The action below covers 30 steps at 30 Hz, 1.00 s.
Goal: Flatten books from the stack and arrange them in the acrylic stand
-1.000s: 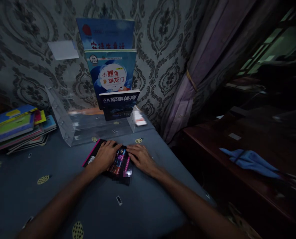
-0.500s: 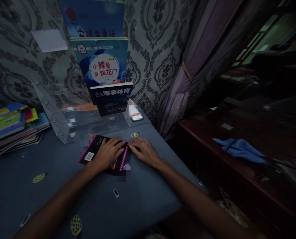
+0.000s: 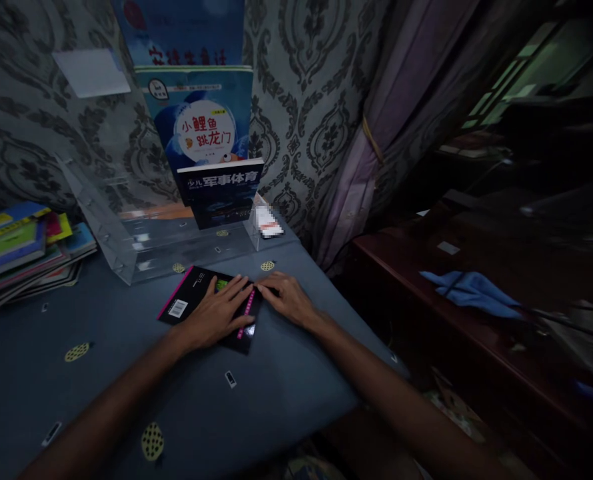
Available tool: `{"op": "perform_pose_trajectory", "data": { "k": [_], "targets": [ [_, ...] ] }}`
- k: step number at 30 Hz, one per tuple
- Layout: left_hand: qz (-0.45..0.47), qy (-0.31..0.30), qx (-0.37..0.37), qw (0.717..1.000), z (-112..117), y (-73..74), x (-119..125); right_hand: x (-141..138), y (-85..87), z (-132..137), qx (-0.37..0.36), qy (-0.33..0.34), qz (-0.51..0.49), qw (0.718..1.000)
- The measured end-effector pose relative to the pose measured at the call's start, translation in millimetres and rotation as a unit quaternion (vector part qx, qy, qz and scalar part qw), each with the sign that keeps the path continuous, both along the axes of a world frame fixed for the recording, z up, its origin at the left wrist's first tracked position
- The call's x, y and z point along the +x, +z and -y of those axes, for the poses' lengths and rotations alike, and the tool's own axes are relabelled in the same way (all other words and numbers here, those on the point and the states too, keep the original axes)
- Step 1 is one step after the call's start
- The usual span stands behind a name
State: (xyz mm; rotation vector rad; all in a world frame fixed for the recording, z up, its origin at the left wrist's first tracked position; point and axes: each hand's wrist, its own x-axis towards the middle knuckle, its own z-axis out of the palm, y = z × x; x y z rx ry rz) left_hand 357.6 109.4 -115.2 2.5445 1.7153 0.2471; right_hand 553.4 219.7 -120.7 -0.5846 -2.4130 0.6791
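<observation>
A black book (image 3: 190, 291) with a pink edge and a barcode lies on the cloth-covered table, turned at an angle. My left hand (image 3: 216, 312) rests flat across its cover, fingers spread, hiding much of the middle. At the far right corner of the book, my right hand (image 3: 285, 297) has its fingers bent together on the edge in a pinch. A green patch of the cover shows between the fingers of my left hand.
Behind the book stands a clear acrylic rack (image 3: 164, 250) holding a dark blue book (image 3: 221, 193) and taller picture books. More books (image 3: 21, 250) are piled at left. Across a gap at right, a blue cloth (image 3: 471, 293) lies on a dark red table (image 3: 401, 267).
My left hand has shifted slightly on the cover and its thumb and fingers are spread wider, baring the green patch. My right hand stays at the corner. The view has tilted a little.
</observation>
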Motion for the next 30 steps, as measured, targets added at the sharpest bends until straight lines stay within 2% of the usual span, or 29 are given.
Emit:
{"op": "perform_pose_trajectory", "data": {
  "k": [5,11,14,16,19,22,24,26,28,30],
  "targets": [
    [-0.001,-0.085,-0.019,0.996,25,2.0,-3,0,-0.2,-1,-0.009,-0.004,-0.004,1.000],
    [-0.010,-0.091,0.023,0.996,35,-0.3,-3,2,-4.5,3,0.015,0.011,-0.014,1.000],
    [-0.040,-0.101,0.077,0.991,36,-6.9,-1,6,-13.7,7,0.028,0.020,-0.020,0.999],
    [-0.058,-0.114,0.141,0.982,37,-9.9,1,9,-17.5,9,0.029,0.024,-0.017,0.999],
    [-0.047,-0.135,0.245,0.959,38,-4.0,4,13,-14.7,11,0.000,0.025,-0.014,1.000],
    [0.034,-0.119,0.291,0.949,38,21.6,6,18,-4.3,12,-0.072,0.057,-0.031,0.995],
    [0.105,-0.057,0.291,0.949,38,48.7,6,19,4.1,12,-0.139,0.078,-0.063,0.985],
    [0.162,0.021,0.279,0.946,39,80.5,7,18,14.1,15,-0.205,0.065,-0.123,0.969],
    [0.238,0.081,0.268,0.930,41,112.4,8,14,28.5,18,-0.253,0.031,-0.192,0.948],
    [0.344,0.135,0.251,0.895,40,138.6,10,8,48.0,23,-0.273,0.004,-0.246,0.930]
  ]
}}
